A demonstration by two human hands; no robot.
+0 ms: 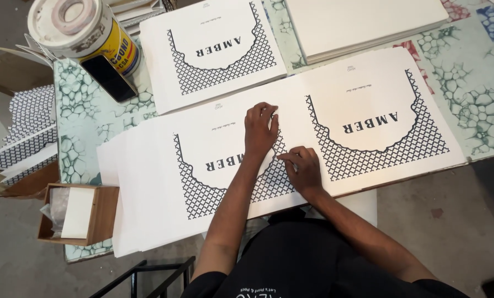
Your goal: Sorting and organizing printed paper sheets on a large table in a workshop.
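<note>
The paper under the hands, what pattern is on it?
The printed sheet is white with a black lattice pattern around a curved blank area, clearest in the head view.

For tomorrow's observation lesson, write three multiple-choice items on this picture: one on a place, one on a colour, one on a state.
1. Where does the phone lie?
A. against the tin
B. in the wooden box
C. on the floor

2. What colour is the lattice pattern on the sheets?
A. red
B. black
C. green

3. How are the hands placed?
A. both raised in the air
B. one holding the tin
C. both flat on a sheet

Answers:
1 A, the phone leans at the foot of the tin at the table's far left.
2 B, the print is black on white.
3 C, the left hand and right hand both press on the nearest sheet.
</note>
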